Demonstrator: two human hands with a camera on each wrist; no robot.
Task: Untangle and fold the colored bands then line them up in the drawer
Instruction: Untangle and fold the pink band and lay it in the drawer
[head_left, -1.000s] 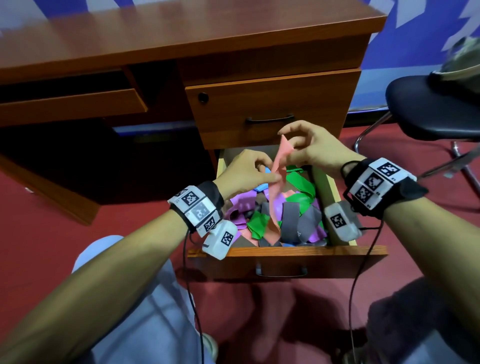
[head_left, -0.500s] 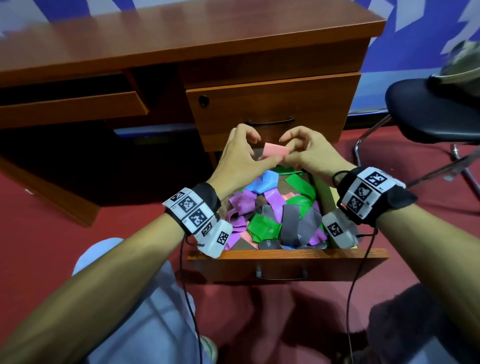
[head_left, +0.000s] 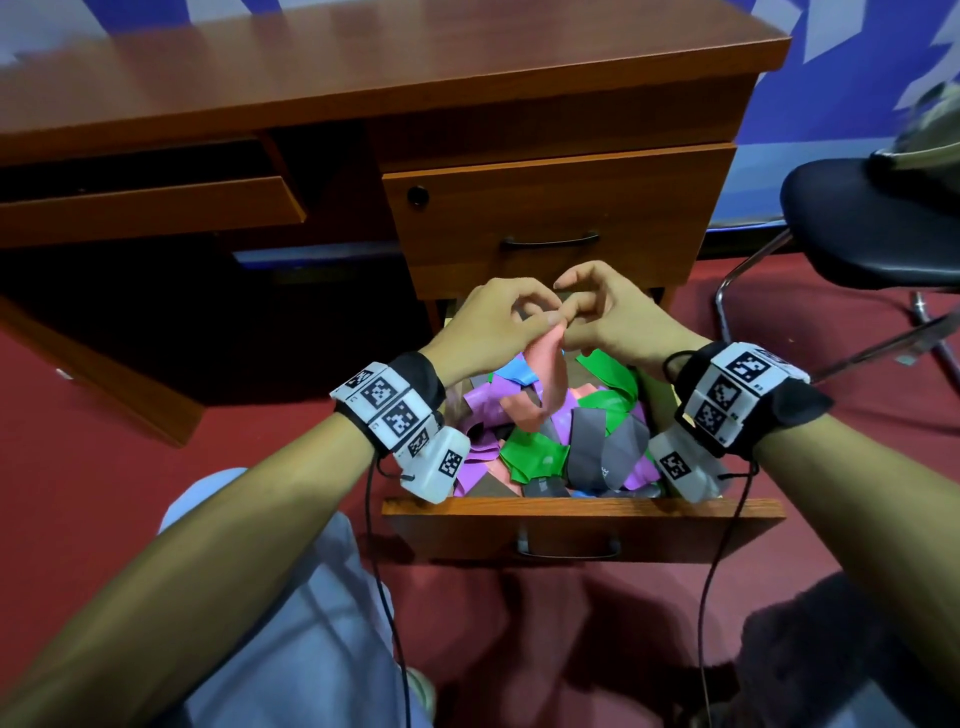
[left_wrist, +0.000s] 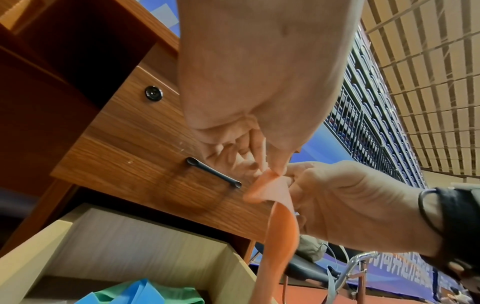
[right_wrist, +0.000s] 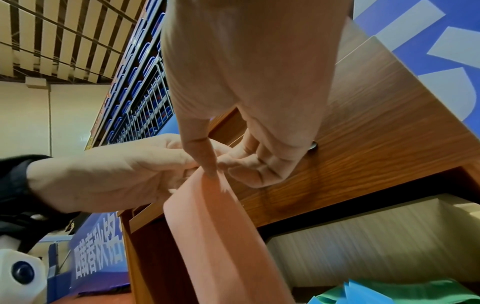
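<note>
A salmon-pink band (head_left: 549, 374) hangs from both my hands above the open drawer (head_left: 582, 512). My left hand (head_left: 498, 322) and right hand (head_left: 608, 317) meet at its top end, each pinching it between thumb and fingers. The left wrist view shows the pink band (left_wrist: 279, 230) dropping from the pinch; in the right wrist view the pink band (right_wrist: 218, 236) falls wide and flat. The drawer holds a tangled heap of green (head_left: 535, 452), purple (head_left: 488, 400), grey (head_left: 592, 441) and blue (head_left: 519, 371) bands.
A shut upper drawer (head_left: 556, 218) with a black handle sits just behind my hands, under the wooden desk top (head_left: 363, 67). A black chair (head_left: 872, 228) stands at right. My knees (head_left: 291, 623) are below the drawer front, on red floor.
The hands held the pink band short and level between them half a second ago; now they have come together and the band hangs down long into the drawer.
</note>
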